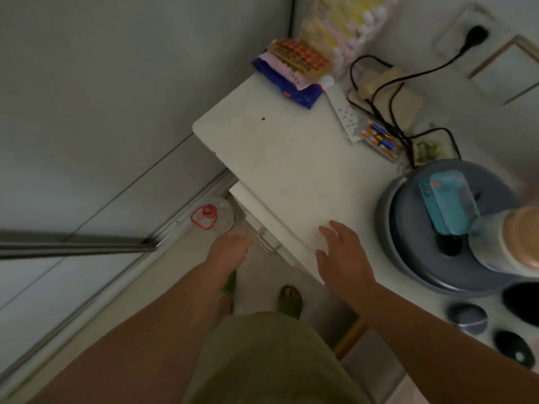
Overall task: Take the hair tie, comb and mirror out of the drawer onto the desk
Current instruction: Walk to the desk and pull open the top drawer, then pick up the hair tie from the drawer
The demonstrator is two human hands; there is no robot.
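Left hand (230,246) reaches, blurred, grip unclear, for the shut drawer's handle (267,242); right hand (341,252) rests open-fingered on the surface's (291,153) near edge, likely bracing.

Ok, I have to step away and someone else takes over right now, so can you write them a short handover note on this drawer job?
Left hand: reaching at the drawer handle, blurred, grip not clear.
Right hand: open, palm down on the desk near its front edge, holding nothing.
Drawer: looks shut or barely open; no contents visible.
Hair tie, comb, mirror: none in view, none on the desk.
Done: nothing yet.
Left: pull the drawer open, take out all three and set them on the bare middle of the desk.
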